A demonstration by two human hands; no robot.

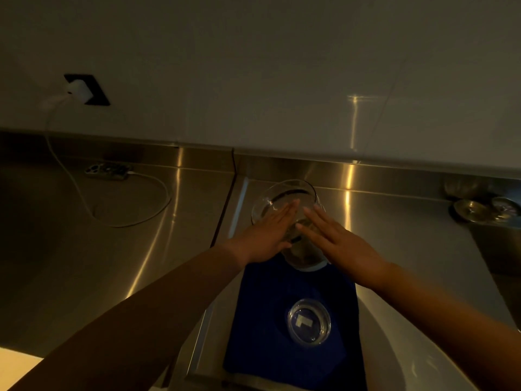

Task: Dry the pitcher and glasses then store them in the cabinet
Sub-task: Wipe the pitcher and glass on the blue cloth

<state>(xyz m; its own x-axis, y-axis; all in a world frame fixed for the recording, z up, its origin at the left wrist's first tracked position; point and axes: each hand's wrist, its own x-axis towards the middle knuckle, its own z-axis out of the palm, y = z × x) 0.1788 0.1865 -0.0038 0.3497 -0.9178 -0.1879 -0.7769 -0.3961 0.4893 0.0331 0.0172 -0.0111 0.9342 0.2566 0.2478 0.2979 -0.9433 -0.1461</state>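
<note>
The glass pitcher (284, 204) stands upright at the far end of a blue cloth (262, 320), its base on the cloth's far edge and its wide rim towards the wall. The cloth lies flat on the steel bench (118, 249).

Both hands flank the pitcher. The left hand (267, 232) has its fingers straight and held together, laid against the left side of the pitcher. The right hand (338, 241) has its fingers straight and slightly spread, laid against the right side. Neither hand curls around the glass; the fingertips of the two hands lie near each other across the pitcher's body. Both forearms reach in from the near edge of the view.

A drinking glass (309, 323) stands on the same cloth, nearer the person and well apart from the pitcher. It is seen from above; a pale patch shows through its base.

At the far right, beside the bench's raised back edge, sit two round metal pieces (485, 210); the lighting is too dim to identify them.

On the left part of the bench lies a phone (108, 171) in a clear case, camera side up. A white cable (135, 218) runs from it in a loop across the bench and up to a white charger (77, 91) plugged into a black wall socket (97, 97). The wall (253, 66) is covered in pale tiles.
</note>
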